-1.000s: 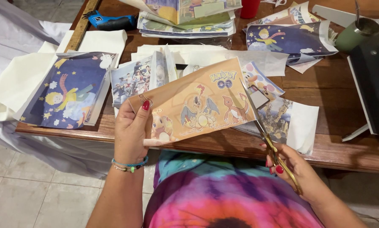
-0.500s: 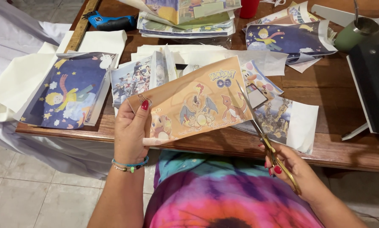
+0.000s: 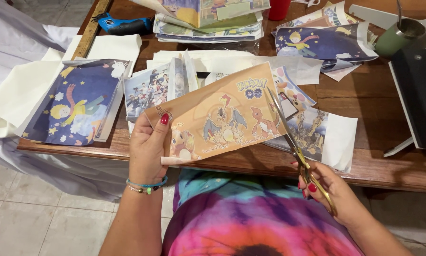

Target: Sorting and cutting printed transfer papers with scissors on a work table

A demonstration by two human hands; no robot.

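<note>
Holding the orange cartoon print (image 3: pixel 217 121) up over the table edge (image 3: pixel 388 173), I pinch its left end in my left hand (image 3: pixel 149 147), fingers clamped on the paper. My right hand (image 3: pixel 334 189) grips one pair of gold scissors (image 3: pixel 293 142), blades parted at the sheet's right edge (barely bitten in). Most cutting remains, I judge. One sheet in hand; two blue starry prints (image 3: pixel 77 104) lie uncut.
</note>
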